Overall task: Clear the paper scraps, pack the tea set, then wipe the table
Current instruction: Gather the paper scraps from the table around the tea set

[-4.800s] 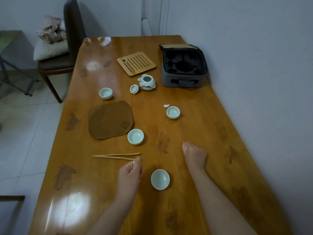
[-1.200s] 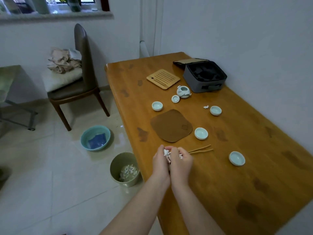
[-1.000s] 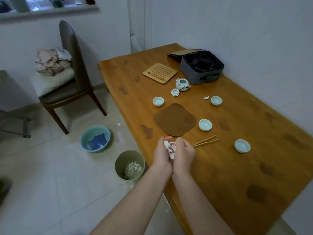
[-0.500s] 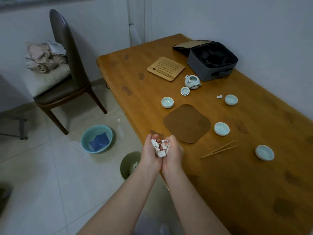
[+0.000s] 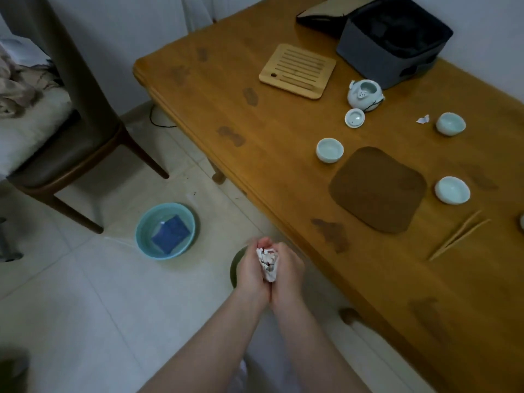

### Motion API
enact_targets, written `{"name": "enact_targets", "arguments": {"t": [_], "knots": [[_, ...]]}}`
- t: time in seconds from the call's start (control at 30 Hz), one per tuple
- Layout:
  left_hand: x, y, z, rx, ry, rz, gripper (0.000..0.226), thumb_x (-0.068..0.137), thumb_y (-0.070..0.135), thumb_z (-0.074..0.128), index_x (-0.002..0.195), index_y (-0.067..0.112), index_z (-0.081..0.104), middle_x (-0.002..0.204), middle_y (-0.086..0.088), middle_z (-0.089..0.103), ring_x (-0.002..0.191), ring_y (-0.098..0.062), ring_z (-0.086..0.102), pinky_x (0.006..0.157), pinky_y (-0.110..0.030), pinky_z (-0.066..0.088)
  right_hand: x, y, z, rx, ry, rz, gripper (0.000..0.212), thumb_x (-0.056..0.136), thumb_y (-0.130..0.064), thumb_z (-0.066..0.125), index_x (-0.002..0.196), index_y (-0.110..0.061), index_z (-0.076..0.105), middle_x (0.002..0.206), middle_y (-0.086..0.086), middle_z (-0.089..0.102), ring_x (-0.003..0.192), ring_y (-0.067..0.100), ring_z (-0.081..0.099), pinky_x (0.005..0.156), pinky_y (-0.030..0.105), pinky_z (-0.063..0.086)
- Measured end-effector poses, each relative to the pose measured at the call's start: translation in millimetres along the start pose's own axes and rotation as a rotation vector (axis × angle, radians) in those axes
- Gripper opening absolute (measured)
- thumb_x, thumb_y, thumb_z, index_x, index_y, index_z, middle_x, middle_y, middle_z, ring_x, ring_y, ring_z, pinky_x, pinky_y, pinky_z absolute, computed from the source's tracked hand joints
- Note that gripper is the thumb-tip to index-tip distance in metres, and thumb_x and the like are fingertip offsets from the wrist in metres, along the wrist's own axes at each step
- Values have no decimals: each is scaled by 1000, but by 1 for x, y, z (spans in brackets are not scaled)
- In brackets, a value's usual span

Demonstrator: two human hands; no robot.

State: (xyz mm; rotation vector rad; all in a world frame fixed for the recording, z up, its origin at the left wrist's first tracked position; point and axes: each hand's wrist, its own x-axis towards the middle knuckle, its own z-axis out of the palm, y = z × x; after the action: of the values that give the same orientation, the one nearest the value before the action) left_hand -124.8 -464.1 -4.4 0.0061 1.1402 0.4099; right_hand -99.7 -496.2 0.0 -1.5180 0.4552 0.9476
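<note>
Now crumpled white scraps (image 5: 268,264) btwn hands (image 5: 251,268)

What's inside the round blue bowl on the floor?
A folded dark blue cloth lies inside the round light blue basin. The basin's bottom under the cloth is hidden.

Floor: open tile surrounds the left hand (image 5: 251,272) and right hand (image 5: 287,269), which are cupped round paper scraps (image 5: 268,263) above a bin (image 5: 233,269) mostly hidden beneath them. A basin (image 5: 166,231) lies near on the left, the table (image 5: 226,89) edge just beside on the right, and a chair (image 5: 85,114) well apart. Table: bare wood along the floor-side edge; further in stand a tray (image 5: 297,70), case (image 5: 394,41), teapot (image 5: 365,95), lid (image 5: 354,118), mat (image 5: 378,188), tongs (image 5: 459,235), left cup (image 5: 329,150), far cup (image 5: 450,123) and right cup (image 5: 452,190), with narrow lanes between them.
</note>
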Motion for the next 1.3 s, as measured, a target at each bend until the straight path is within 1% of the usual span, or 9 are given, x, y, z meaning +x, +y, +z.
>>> {"name": "enact_targets", "arguments": {"t": [0.13, 0.33, 0.47, 0.57, 0.7, 0.8, 0.93, 1.07, 1.3], "knots": [[44, 9, -27, 38, 65, -45, 24, 96, 21, 48, 78, 13, 62, 73, -2, 60, 68, -14, 60, 69, -26, 50, 26, 30, 17, 117, 77, 70, 20, 77, 0, 54, 77, 0, 74, 73, 14, 67, 67, 26, 64, 64, 35, 51], [126, 3, -69, 251, 164, -45, 29, 99, 23, 44, 84, 10, 66, 69, -8, 71, 77, -22, 64, 69, -32, 50, 91, 81, 23, 121, 123, 176, 16, 85, -5, 57, 79, -3, 72, 74, 13, 71, 64, 23, 67, 56, 27, 51], [192, -7, -94, 355, 219, -80, 29, 100, 27, 43, 98, 11, 68, 92, -16, 70, 90, -29, 66, 87, -38, 51, 142, 116, 19, 147, 157, 253, 14, 88, -9, 60, 90, 0, 71, 77, 14, 73, 71, 26, 70, 60, 30, 55], [231, -18, -112, 374, 208, -114, 31, 97, 28, 45, 106, 11, 69, 96, -16, 71, 96, -29, 65, 85, -37, 50, 178, 143, 16, 172, 170, 306, 13, 88, -8, 60, 86, 0, 70, 76, 15, 72, 70, 27, 69, 67, 34, 56], [258, -30, -136, 361, 241, -109, 37, 100, 29, 40, 107, 2, 64, 106, -20, 68, 102, -33, 63, 97, -42, 48, 219, 178, 5, 212, 224, 376, 19, 90, -8, 58, 99, 7, 67, 89, 22, 70, 72, 29, 68, 59, 29, 56], [270, -33, -147, 323, 238, -95, 37, 100, 28, 39, 112, 4, 64, 110, -20, 68, 103, -33, 64, 99, -43, 48, 237, 195, -1, 315, 179, 399, 39, 99, -24, 44, 122, 4, 61, 113, 23, 67, 98, 34, 65, 81, 37, 54], [264, -23, -145, 285, 260, -143, 41, 100, 33, 40, 123, 4, 58, 117, -16, 65, 103, -29, 61, 73, -32, 48, 243, 195, -9, 350, 162, 438, 46, 101, -40, 37, 135, -11, 49, 118, 15, 58, 104, 32, 57, 84, 39, 45], [238, -13, -129, 279, 233, -166, 54, 103, 38, 35, 146, 6, 35, 144, -15, 44, 125, -31, 48, 86, -33, 40, 227, 181, -6, 352, 158, 458, 53, 101, -43, 39, 146, -15, 38, 144, 17, 41, 124, 35, 46, 96, 45, 40], [162, 16, -85, 185, 219, -49, 38, 102, 34, 36, 119, 5, 52, 99, -14, 59, 82, -23, 57, 72, -33, 45, 162, 132, 28, 423, 91, 412, 43, 101, -37, 45, 134, -9, 52, 142, 18, 45, 131, 34, 45, 111, 46, 37]]}}
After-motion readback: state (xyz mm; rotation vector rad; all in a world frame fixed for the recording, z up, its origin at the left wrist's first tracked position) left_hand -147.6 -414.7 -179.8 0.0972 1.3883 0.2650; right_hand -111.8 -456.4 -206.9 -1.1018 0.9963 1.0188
